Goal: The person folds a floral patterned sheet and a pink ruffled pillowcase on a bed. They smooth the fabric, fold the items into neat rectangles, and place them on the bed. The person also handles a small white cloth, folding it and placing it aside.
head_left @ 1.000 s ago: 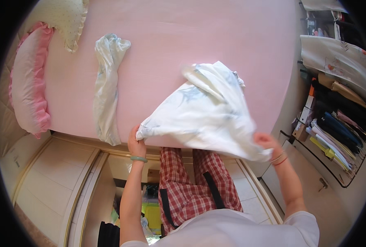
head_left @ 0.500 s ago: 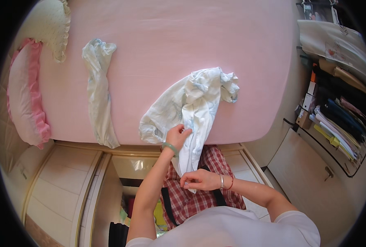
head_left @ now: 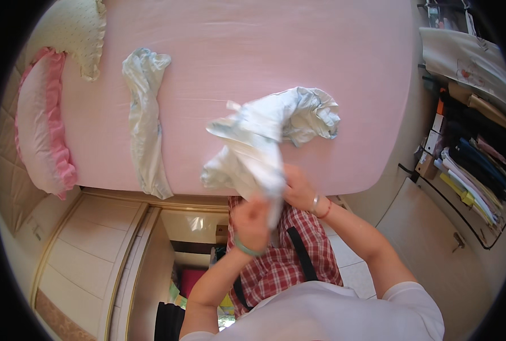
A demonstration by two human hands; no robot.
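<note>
A white garment (head_left: 253, 133) with a pale blue print lies crumpled over the bed's near side. Its lower end is lifted off the edge towards me and smeared by motion. My left hand (head_left: 249, 219), with a green bangle at the wrist, is closed on the lower end, itself blurred. Higher up, my right hand (head_left: 299, 188), wearing a silver bracelet and a red cord, grips the garment's right edge; its fingertips are partly hidden by the cloth. A second white cloth piece (head_left: 144, 125) of similar print lies long and bunched to the left.
Pink sheeting covers the bed (head_left: 366, 113). A ruffled pink-and-white pillow (head_left: 40, 128) and a cream pillow (head_left: 71, 34) are at the left. Below the bed edge is a cabinet (head_left: 102, 227) with sliding doors. Folded clothes (head_left: 472, 170) fill a rack at the right, above a door (head_left: 429, 244).
My left hand has moved down towards me and my right hand up to the bed edge, so they have swapped heights along the garment. Its lower part has been lifted and folded over.
</note>
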